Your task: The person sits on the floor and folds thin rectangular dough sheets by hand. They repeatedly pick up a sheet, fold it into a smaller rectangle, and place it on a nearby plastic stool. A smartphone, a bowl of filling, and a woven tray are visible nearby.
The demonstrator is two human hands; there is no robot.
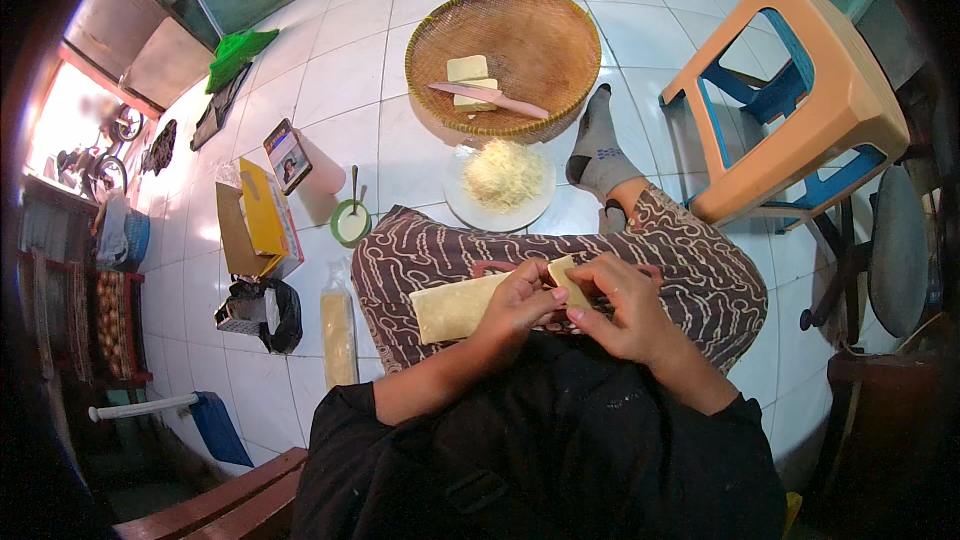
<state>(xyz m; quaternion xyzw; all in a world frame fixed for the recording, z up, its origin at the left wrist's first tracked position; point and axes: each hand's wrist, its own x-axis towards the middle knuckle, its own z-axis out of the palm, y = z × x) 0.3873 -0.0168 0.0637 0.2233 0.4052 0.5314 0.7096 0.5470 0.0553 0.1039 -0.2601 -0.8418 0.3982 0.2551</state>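
Note:
A small rolled piece of pale dough wrapper (566,280) is held up over my lap between both hands. My left hand (520,300) pinches its left side, while my right hand (622,308) has its fingers and thumb closed on the right side. Whatever may be inside the roll is hidden. Flat rectangular dough wrappers (448,312) lie on my lap, left of the hands and partly under my left hand. Ahead of my legs, a heap of grated cheese (505,174) rests on a white plate (461,208). A small green bowl (341,238) of white liquid holds a spoon (354,185).
Beyond the plate, a round woven tray (545,35) holds cheese blocks (467,68) and a pink knife (495,98). To the left are a phone (288,155), a yellow box (262,212), a black plastic bag (286,322) and a long clear packet (338,335). An orange stool (840,60) stands right.

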